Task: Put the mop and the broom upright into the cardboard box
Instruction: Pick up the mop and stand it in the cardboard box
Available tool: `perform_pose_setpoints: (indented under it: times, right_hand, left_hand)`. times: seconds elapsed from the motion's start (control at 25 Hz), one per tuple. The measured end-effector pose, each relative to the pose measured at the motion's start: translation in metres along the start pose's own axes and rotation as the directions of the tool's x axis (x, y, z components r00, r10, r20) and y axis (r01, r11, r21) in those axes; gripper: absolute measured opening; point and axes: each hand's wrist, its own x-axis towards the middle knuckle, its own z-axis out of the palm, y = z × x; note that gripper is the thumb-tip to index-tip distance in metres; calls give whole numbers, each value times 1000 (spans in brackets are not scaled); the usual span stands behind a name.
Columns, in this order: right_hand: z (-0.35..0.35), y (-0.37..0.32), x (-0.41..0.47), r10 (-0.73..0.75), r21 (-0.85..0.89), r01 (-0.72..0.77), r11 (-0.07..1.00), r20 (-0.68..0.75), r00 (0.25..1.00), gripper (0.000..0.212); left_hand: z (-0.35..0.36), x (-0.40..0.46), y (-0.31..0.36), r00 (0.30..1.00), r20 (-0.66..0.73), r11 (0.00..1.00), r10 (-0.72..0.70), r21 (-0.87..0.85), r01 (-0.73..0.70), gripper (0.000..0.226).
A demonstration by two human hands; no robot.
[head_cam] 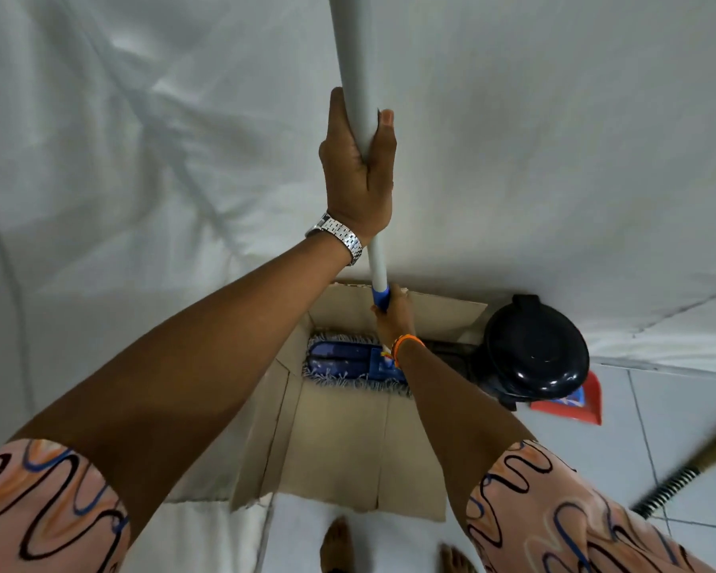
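The mop stands upright in the open cardboard box (pixel 340 440), its blue fringed head (pixel 340 361) flat on the box floor at the far side. Its grey pole (pixel 354 68) rises out of the top of the view. My left hand (pixel 358 171) is wrapped around the pole high up. My right hand (pixel 393 316) grips the pole low down at its blue collar, inside the box. The broom (pixel 678 477) lies blurred at the right edge, over the tiled floor; only part of its handle and a black ribbed section show.
A black lidded bin (pixel 534 349) stands right of the box, with a red dustpan (pixel 575 403) beside it. White sheeting (pixel 141 159) covers the wall behind and the floor to the left. My bare feet (pixel 340 543) are at the box's near edge.
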Motion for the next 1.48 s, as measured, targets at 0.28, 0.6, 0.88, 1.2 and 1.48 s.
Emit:
perform_pose_setpoints:
  times: [0.28, 0.6, 0.88, 1.2, 1.48]
  right_hand:
    - [29, 1, 67, 50, -29, -51, 998, -28, 998, 26]
    - [16, -22, 125, 82, -68, -85, 994, -50, 995, 35]
    - [-16, -2, 116, 146, 9, -148, 989, 111, 983, 45]
    - [-206, 35, -39, 144, -320, -124, 939, 38, 989, 38]
    - [-395, 166, -208, 220, -376, -245, 894, -108, 969, 34]
  left_hand:
    - [10, 40, -71, 999, 36, 999, -11, 36, 9, 25]
    - [40, 104, -104, 904, 357, 934, -235, 339, 109, 39]
    - [47, 98, -124, 850, 303, 823, -431, 518, 233, 57]
    - [19, -47, -29, 953, 102, 694, -284, 708, 131, 35]
    - [139, -213, 84, 838, 303, 724, -455, 674, 150, 33]
